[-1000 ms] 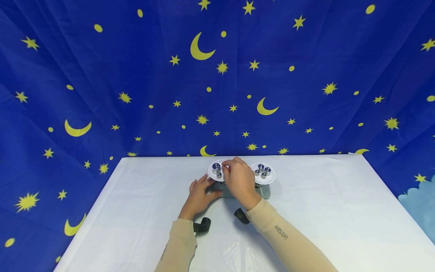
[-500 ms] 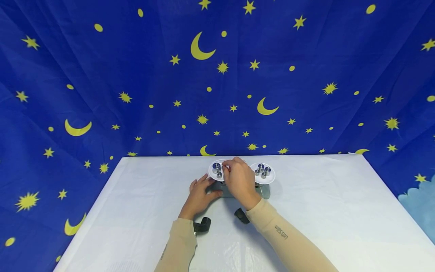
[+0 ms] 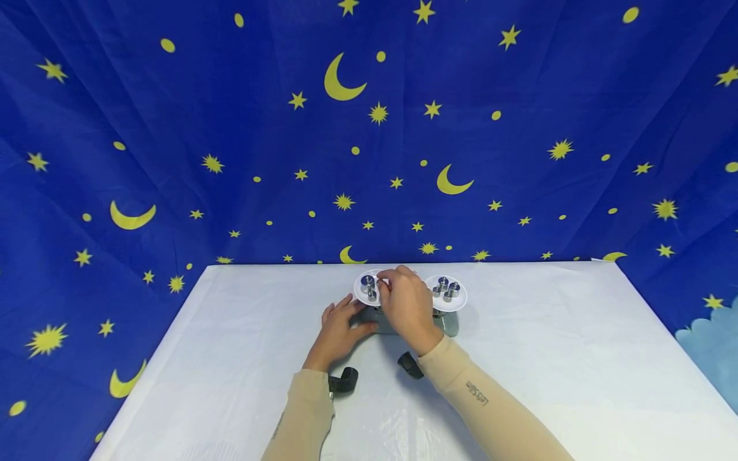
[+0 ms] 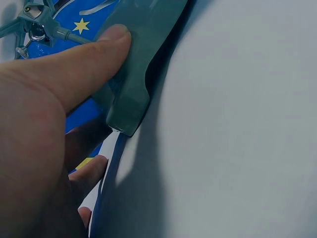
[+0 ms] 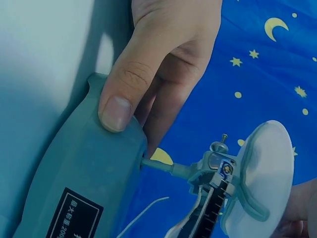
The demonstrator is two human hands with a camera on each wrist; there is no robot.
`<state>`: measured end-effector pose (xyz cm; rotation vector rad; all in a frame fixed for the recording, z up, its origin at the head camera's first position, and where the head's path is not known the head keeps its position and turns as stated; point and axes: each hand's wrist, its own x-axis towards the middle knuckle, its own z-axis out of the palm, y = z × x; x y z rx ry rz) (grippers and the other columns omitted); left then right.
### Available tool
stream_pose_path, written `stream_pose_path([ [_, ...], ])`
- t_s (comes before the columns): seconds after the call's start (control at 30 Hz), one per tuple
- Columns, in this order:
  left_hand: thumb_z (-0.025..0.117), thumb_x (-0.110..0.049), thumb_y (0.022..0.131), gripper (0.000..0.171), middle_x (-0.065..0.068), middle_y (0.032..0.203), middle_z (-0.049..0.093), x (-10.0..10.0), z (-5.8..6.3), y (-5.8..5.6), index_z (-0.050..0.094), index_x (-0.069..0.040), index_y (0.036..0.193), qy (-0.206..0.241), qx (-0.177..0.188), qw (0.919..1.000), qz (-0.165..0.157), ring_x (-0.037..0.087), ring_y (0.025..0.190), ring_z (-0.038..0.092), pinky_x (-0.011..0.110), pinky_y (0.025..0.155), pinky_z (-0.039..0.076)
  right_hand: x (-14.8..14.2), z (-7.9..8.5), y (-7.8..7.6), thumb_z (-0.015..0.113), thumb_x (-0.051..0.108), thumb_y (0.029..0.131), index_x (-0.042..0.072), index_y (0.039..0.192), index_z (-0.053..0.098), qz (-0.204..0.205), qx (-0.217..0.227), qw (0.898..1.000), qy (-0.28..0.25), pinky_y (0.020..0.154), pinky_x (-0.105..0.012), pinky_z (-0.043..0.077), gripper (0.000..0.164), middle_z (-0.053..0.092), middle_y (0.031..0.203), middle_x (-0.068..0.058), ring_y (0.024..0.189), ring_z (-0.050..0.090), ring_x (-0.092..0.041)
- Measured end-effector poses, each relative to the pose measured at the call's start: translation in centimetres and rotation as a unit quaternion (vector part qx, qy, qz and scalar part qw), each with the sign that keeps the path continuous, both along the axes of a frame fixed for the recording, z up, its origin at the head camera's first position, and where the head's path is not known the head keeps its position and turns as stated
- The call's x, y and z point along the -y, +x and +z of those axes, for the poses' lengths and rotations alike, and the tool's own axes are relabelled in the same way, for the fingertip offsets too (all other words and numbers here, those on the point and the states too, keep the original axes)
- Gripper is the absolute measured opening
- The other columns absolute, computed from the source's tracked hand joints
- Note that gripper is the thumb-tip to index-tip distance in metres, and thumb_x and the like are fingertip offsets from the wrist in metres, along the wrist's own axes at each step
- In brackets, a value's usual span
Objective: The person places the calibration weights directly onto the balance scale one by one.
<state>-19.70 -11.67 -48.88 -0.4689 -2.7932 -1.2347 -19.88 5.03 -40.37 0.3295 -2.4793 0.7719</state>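
Note:
A grey-green balance scale (image 3: 392, 325) stands toward the back of the table. My left hand (image 3: 340, 336) grips the left end of its base, thumb on the front face and fingers behind, as the left wrist view shows up close. Two metal weights (image 3: 367, 282) show on the white left pan (image 3: 360, 296). My right hand (image 3: 409, 304) reaches over the middle of the scale, its fingers bent at the right side of that pan. I cannot tell whether its fingertips hold anything. Several metal weights (image 3: 442, 283) stand on the right pan (image 3: 454, 307).
A white sheet covers the table (image 3: 548, 358). Behind it hangs a blue cloth (image 3: 277, 128) with yellow moons and stars. Black wrist mounts (image 3: 344, 381) stick out below both hands. The graduated beam (image 5: 213, 210) runs beneath the pans in the right wrist view.

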Motion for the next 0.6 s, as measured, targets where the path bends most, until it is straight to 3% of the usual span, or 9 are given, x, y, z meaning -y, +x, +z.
stream_pose_path([
  [0.37,0.076,-0.033,0.089,0.057,0.012,0.143,0.058,0.0,-0.1,-0.1,0.062,-0.005,0.136,-0.005,0.0,1.0,0.001,0.04,0.143,0.037,0.066,0.116,0.013,-0.9,0.6,0.5,0.075,0.006,0.084,0.006,0.092,0.079,0.027,-0.006,0.999,-0.036,0.045,-0.028,0.034,0.009,0.049,0.065,0.003,0.053,0.042,-0.011],
  [0.6,0.076,-0.033,0.089,0.057,0.011,0.144,0.057,0.0,-0.2,-0.1,0.062,-0.006,0.137,-0.01,0.002,0.9999,0.001,0.039,0.144,0.037,0.065,0.117,0.012,-1.7,0.6,1.2,0.076,0.008,0.083,0.007,0.092,0.078,0.032,0.006,0.998,-0.048,0.049,-0.028,0.035,0.009,0.048,0.065,0.004,0.055,0.042,-0.011],
])
